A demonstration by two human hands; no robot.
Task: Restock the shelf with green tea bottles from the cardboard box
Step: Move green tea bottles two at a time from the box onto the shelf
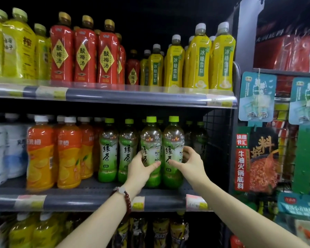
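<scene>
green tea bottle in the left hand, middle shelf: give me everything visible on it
The green tea bottle is clear plastic with a lime green cap, amber tea showing in its shoulder, and a green and white wrap label with black brush characters. It is upright, base at the front of the middle shelf, label turned slightly left. The left hand wraps its lower half, thumb across the front. It stands close beside the bottle held by the right hand; contact between the two is unclear.

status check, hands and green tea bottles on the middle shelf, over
Left hand grip shut on front green tea bottle. Right hand grip shut on the bottle beside it. Both bottles upright at the shelf edge. Nothing blocking.
</scene>
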